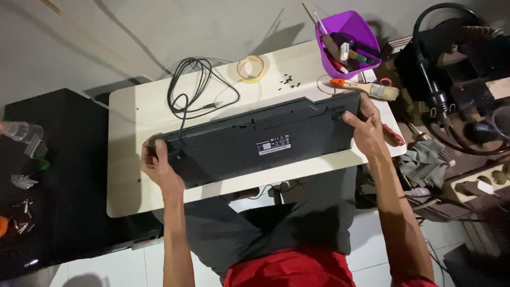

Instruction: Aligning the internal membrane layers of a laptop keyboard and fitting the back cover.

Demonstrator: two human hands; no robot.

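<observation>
While the upturned black keyboard spanned the desk lengthwise, left hand and right hand each clamped an opposite short end.

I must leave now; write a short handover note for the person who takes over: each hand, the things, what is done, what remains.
Left hand grips the left end of the black keyboard; right hand grips its right end.
The keyboard lies underside up on the white table, its cable coiled behind it.
Small dark screws lie loose near the tape roll; a paintbrush and a purple tool bin stand at the right.
Done: it seems screws are out.
Left: the case looks closed.
</observation>
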